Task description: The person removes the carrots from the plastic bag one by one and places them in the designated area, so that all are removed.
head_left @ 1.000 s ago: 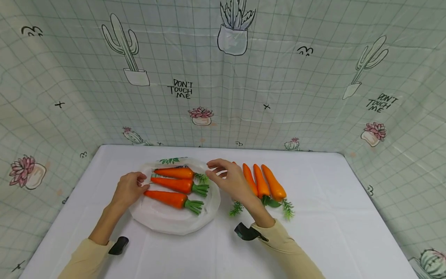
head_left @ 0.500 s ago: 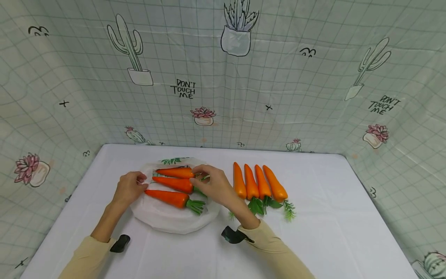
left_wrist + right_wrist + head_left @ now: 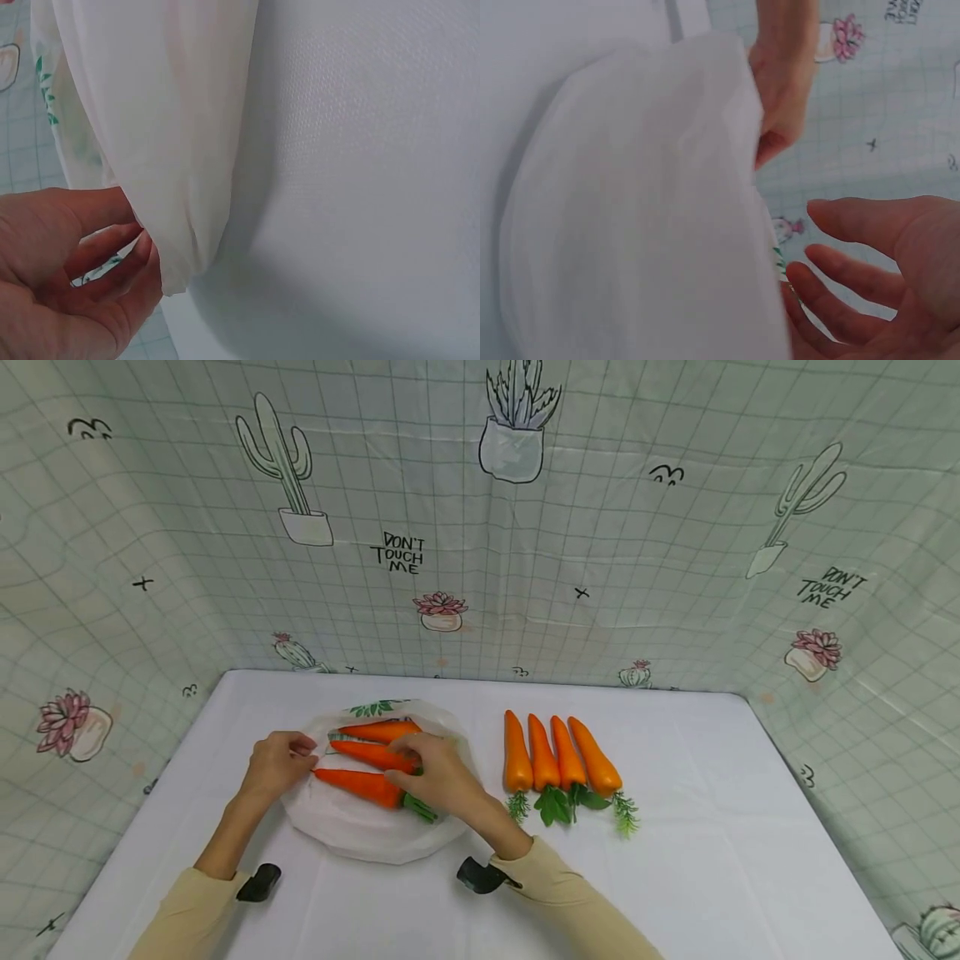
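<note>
A white plastic bag (image 3: 360,842) with a green leaf print lies on the left of the table, its mouth spread wide. Three orange carrots (image 3: 358,786) with green tops lie in it, tips to the left. My left hand (image 3: 272,770) pinches the bag's left rim; the left wrist view shows thumb and fingers (image 3: 139,281) at the thin plastic (image 3: 180,127). Over the green ends of the carrots reaches my right hand (image 3: 438,775), covering part of them. In the right wrist view that hand (image 3: 877,277) has thumb and fingers apart, with nothing between them.
Several more carrots (image 3: 543,756) lie in a row right of the bag, leafy tops toward me. A white cloth covers the table (image 3: 720,827). A grid-patterned curtain (image 3: 555,543) with cactus drawings closes the back and sides.
My right hand has moved left and down, from the bag's right rim to over the carrots inside it, uncovering the row on the right. My left hand stays at the rim.
</note>
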Action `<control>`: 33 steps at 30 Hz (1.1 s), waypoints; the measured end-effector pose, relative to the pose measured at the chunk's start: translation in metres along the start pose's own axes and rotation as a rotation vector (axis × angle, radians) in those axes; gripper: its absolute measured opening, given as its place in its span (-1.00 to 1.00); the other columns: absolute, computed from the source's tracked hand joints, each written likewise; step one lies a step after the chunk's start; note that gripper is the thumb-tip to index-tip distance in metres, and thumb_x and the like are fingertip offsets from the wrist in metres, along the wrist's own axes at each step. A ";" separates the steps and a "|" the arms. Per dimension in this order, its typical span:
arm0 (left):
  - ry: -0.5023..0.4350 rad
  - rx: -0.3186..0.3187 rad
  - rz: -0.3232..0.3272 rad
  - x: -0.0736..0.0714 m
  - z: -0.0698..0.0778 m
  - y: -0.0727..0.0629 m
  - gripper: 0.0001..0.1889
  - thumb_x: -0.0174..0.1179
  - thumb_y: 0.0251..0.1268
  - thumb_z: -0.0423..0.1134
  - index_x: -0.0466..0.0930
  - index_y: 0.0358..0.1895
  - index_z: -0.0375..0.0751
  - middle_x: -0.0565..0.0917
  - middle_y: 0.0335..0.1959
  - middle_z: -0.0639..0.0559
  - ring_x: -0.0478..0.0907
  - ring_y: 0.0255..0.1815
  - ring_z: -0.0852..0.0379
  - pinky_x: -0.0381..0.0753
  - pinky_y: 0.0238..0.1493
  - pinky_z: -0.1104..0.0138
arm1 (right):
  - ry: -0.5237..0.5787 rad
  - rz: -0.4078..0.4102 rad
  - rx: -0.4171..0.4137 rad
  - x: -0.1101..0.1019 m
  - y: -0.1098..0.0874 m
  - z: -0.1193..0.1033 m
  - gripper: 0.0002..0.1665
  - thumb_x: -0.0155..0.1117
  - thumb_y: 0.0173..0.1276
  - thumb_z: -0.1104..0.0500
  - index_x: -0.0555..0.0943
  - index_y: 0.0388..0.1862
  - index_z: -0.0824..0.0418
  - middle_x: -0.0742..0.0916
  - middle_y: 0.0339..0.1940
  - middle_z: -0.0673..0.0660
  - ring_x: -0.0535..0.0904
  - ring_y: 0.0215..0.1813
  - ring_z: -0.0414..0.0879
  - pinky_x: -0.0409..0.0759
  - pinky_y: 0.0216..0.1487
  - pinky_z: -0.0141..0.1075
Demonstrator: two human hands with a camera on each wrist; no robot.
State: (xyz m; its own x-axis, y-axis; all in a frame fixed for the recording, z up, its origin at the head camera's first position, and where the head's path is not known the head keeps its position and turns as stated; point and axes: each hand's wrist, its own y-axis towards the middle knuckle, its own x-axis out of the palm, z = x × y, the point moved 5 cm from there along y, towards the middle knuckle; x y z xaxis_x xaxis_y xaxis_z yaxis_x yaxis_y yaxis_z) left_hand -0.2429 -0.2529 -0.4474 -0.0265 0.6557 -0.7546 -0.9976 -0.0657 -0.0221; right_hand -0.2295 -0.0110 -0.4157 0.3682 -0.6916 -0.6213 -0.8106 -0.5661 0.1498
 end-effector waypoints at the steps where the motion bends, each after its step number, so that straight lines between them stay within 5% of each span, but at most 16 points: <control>1: -0.003 -0.002 -0.001 0.000 0.000 0.000 -0.78 0.27 0.29 -0.44 0.64 -0.10 -0.59 0.69 -0.28 -0.35 0.64 -0.19 -0.26 0.65 -0.14 -0.06 | -0.018 -0.010 0.011 0.003 0.000 0.001 -0.58 0.40 0.43 0.19 0.63 0.20 0.34 0.71 0.15 0.21 0.62 0.16 0.05 0.60 0.18 -0.28; 12: 0.003 -0.030 0.016 0.000 -0.002 0.000 -0.79 0.27 0.29 -0.43 0.66 -0.13 -0.57 0.70 -0.31 -0.32 0.64 -0.20 -0.23 0.62 -0.19 0.00 | -0.113 -0.080 0.033 0.025 0.002 0.006 -0.56 0.44 0.38 0.25 0.64 0.20 0.36 0.71 0.15 0.20 0.58 0.15 0.01 0.54 0.19 -0.32; 20: -0.005 -0.051 0.020 0.001 -0.002 -0.002 -0.78 0.26 0.29 -0.41 0.66 -0.13 -0.56 0.71 -0.29 -0.33 0.64 -0.18 -0.25 0.60 -0.14 -0.07 | -0.337 -0.085 -0.006 0.041 0.000 0.003 -0.58 0.50 0.33 0.22 0.68 0.15 0.24 0.71 0.07 0.11 0.56 0.12 -0.08 0.52 0.19 -0.41; 33: -0.057 -0.068 -0.006 -0.003 -0.011 0.004 -0.73 0.28 0.30 -0.39 0.65 -0.10 -0.61 0.72 -0.31 -0.36 0.66 -0.29 -0.16 0.59 -0.40 0.34 | -0.680 -0.020 -0.100 0.051 -0.002 -0.003 -0.58 0.54 0.28 0.12 0.68 0.09 0.15 0.74 -0.12 0.06 0.64 -0.10 -0.11 0.65 -0.20 -0.38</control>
State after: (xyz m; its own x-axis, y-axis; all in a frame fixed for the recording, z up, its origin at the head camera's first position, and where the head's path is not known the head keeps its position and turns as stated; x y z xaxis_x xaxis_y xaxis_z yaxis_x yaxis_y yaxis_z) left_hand -0.2459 -0.2632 -0.4523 -0.0258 0.6981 -0.7156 -0.9911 -0.1113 -0.0728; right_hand -0.2076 -0.0460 -0.4457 -0.0116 -0.2642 -0.9644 -0.7485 -0.6372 0.1836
